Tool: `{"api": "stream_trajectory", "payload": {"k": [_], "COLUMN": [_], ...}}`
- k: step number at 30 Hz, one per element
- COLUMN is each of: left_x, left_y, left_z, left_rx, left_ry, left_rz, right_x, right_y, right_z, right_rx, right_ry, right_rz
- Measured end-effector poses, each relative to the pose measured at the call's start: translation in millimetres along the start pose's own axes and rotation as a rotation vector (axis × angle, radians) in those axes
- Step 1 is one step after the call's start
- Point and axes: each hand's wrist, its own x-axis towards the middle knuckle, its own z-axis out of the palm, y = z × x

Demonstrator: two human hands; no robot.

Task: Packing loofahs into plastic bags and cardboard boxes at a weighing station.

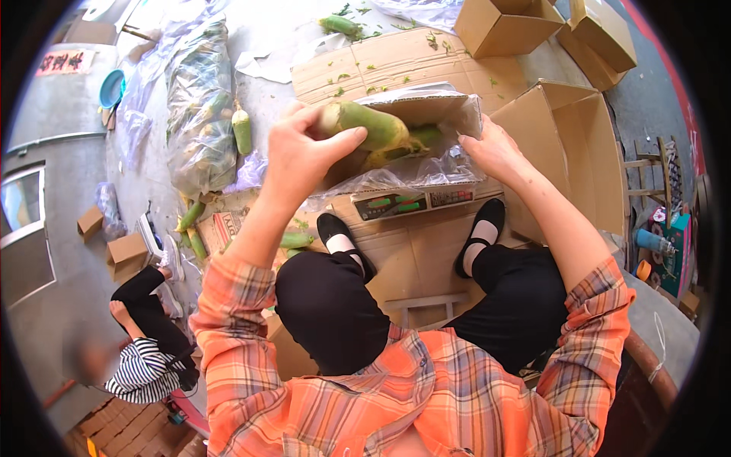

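Note:
A thick green radish (369,126) is in my left hand (308,148), whose thumb and fingers wrap its left end. It is tilted above an open cardboard box (407,199), its root end pointing down to the right. Under it, other green radishes (426,137) lie inside, partly hidden. Clear plastic lining (381,180) hangs over the box's near wall. My right hand (491,152) grips the box's right end wall, thumb at the rim and fingers along the outside.
Left of the box lies a long plastic bag (202,99) full of radishes, with loose radishes (196,240) nearby. Empty cartons (567,152) stand at the right and far right. Flattened cardboard (327,76) with leaf scraps covers the floor. Another person (148,358) sits at the lower left.

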Motion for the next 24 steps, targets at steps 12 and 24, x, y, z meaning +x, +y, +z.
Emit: {"api": "stream_trajectory", "payload": {"k": [12,24], "left_x": [5,-28], "left_y": [-67,12], "left_z": [32,-72], "left_rx": [0.654,-0.322], "left_ry": [-0.136,0.310], "left_rz": [0.202,-0.245], "right_x": [3,-18], "right_y": [11,23], "right_z": [2,-34], "right_rx": [0.002,0.292], "right_ry": [-0.030,0.125], "right_rz": [-0.075,-0.047]}}
